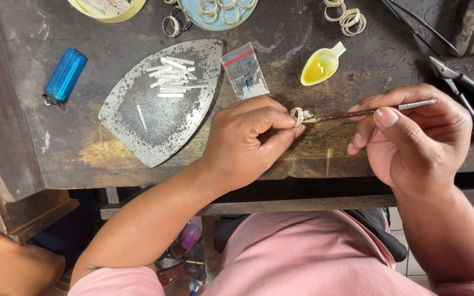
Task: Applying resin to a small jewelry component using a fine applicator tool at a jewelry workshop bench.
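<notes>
Clearly both hands meet near the middle of the frame, just right of centre, over the front edge of a dark, scarred wooden workbench. The left hand is closed in a pinch, thumb and forefinger clamped on a small pale metal ring, which it holds on edge, seemingly so that its face is presented to the tool. The right hand grips a thin brush much as one holds a pen, fingers closed round its shaft, the dark tip touching the ring; the hand appears to rest by the bench edge, probably for steadiness.

A yellow spoon-shaped dish of yellow liquid lies just above the hands, near enough that the brush could be dipped without a long reach. Towards the left, a worn iron-shaped metal plate bears a heap of short white strips in its upper part and one strip lying apart lower down. A small clear plastic bag lies between the plate and the dish. A blue lighter lies at the upper left. Along the top edge sit a pale blue dish with rings, more loose rings at the upper right, and black-handled pliers at the right edge
</notes>
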